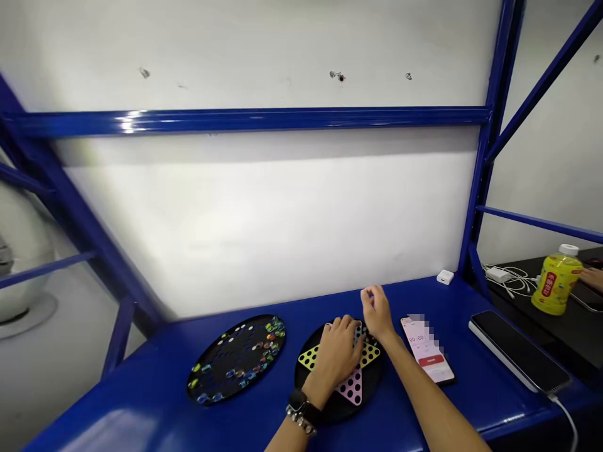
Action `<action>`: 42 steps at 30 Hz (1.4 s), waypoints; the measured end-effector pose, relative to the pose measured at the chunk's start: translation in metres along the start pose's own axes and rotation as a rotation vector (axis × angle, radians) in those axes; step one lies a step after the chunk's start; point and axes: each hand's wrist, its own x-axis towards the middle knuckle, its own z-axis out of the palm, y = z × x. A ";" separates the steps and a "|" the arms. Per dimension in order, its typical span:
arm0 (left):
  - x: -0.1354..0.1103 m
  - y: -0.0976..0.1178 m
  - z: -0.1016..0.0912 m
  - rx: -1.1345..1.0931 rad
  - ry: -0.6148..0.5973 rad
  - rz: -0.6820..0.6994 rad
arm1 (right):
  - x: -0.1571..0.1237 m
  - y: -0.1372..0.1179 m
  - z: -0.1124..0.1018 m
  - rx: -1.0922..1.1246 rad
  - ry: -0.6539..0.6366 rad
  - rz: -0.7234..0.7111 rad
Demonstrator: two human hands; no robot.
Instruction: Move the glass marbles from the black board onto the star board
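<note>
My left hand (338, 353), with a watch and bracelet at the wrist, lies palm down on a round black board (339, 402) that has a coloured star with holes; its fingers are curled over the board's middle. My right hand (377, 314) hovers just behind that board's far right edge, fingers bent together as in a pinch; what they hold is too small to make out. To the left lies a second round black board (221, 370) scattered with several coloured marbles.
A phone (426, 355) with a lit screen lies right of the star board on the blue shelf (155, 402). A dark device (518, 351) with a cable lies further right. A yellow bottle (556, 282), chargers and another person's hand (594, 276) are on the neighbouring black table.
</note>
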 end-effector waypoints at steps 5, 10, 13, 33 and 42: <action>0.020 0.045 0.012 0.145 -0.070 -0.052 | 0.008 0.012 -0.017 -0.023 0.044 0.039; 0.025 0.048 0.019 0.176 -0.181 0.007 | 0.005 0.012 -0.014 -0.080 -0.034 0.102; 0.027 0.044 0.019 0.177 -0.236 0.064 | 0.004 0.017 -0.013 -0.050 -0.037 0.108; 0.037 0.033 0.022 0.093 -0.197 0.072 | 0.002 0.052 -0.017 -0.113 0.013 0.115; 0.039 0.026 0.022 -0.026 -0.182 0.070 | 0.007 0.051 -0.013 -0.194 -0.072 0.125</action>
